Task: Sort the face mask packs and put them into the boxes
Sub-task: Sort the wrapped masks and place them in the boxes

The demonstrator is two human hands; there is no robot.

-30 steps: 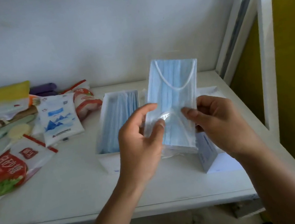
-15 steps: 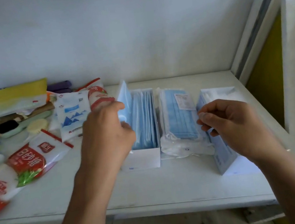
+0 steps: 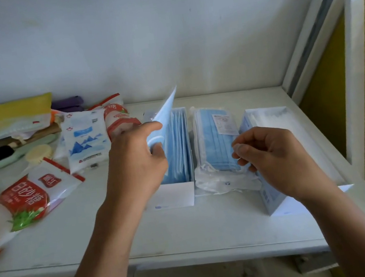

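In the open left box (image 3: 173, 194), against its left wall, we saw a blue mask pack (image 3: 165, 110) standing tilted with its top corner above the rim. The left hand (image 3: 137, 168) pinched it between thumb and fingers, beside the other blue packs (image 3: 180, 143) standing on edge there. Just to the right a sealed pack (image 3: 216, 150) lay flat on the white table (image 3: 190, 231) between that box and the right box (image 3: 267, 114); the right hand (image 3: 273, 158) hovered at its right edge with fingers curled, and we could not tell whether it held the wrap, while red-and-white bags (image 3: 25, 198) lay well off to the left.
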